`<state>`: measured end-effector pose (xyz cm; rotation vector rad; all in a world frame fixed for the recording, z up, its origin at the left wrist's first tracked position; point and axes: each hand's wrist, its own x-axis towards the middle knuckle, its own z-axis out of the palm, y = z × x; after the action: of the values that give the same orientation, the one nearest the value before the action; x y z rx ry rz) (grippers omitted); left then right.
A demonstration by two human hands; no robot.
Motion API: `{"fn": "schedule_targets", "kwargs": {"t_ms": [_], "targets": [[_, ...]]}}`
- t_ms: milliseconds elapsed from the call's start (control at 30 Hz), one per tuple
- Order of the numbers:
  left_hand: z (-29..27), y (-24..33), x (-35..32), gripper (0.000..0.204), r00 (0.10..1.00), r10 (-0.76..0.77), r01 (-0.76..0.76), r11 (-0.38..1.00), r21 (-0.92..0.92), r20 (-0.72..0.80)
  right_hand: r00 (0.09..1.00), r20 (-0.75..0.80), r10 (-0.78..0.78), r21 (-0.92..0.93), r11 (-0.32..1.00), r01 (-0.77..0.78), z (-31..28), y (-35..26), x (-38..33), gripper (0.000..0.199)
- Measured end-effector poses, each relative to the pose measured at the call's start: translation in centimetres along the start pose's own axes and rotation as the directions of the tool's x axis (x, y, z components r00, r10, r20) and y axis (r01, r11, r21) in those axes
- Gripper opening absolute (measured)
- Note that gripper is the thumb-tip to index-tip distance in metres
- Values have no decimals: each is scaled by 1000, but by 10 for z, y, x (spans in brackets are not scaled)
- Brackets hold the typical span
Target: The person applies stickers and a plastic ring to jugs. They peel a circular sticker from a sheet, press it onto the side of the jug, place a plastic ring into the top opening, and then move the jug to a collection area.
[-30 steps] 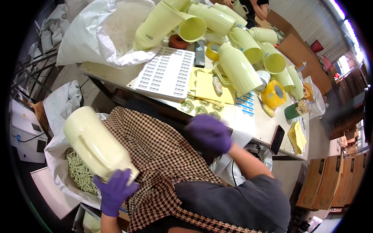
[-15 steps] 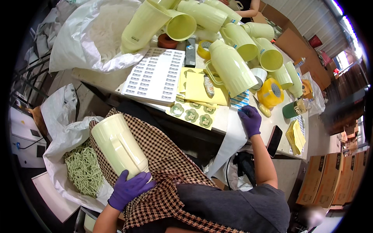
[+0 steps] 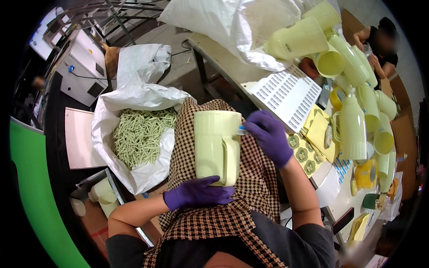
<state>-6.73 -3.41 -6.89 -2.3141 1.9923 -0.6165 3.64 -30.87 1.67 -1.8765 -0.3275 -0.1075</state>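
We hold a pale yellow plastic jug [image 3: 216, 147] upright over the checked apron [image 3: 250, 196] on our lap. Our left hand [image 3: 196, 195] cups the jug's base, fingers curled under it; our right hand [image 3: 269, 136] pinches a small label [image 3: 241, 131] against the jug's upper side, just beside the handle. The label looks only partly pressed down (so this jug seems unfinished). Right of the jug, the table [image 3: 223, 58] carries a label sheet [image 3: 286, 94] and many stacked jugs [image 3: 353, 76]; left of it, a white bag of green sticks [image 3: 138, 134].
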Motion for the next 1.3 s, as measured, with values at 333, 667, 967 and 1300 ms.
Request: {"fn": "schedule_targets", "kwargs": {"t_ms": [333,667,967,1300], "targets": [[-18,-6,7,42,990,51,-70,987,147,128,997,3,81,-175,981,-79,44,10,27,42],[-112,-76,1,54,740,-648,385,629,-676,-182,911,-384,-150,-909,237,-344,-156,82,-102,77],[-40,-150,19,55,578,-783,-34,-304,-952,229,798,-402,-448,-892,388,-232,-238,96,-108,20],[29,-151,11,77,625,-687,-278,-640,-716,371,625,136,769,611,431,-664,-68,80,-164,35]]}}
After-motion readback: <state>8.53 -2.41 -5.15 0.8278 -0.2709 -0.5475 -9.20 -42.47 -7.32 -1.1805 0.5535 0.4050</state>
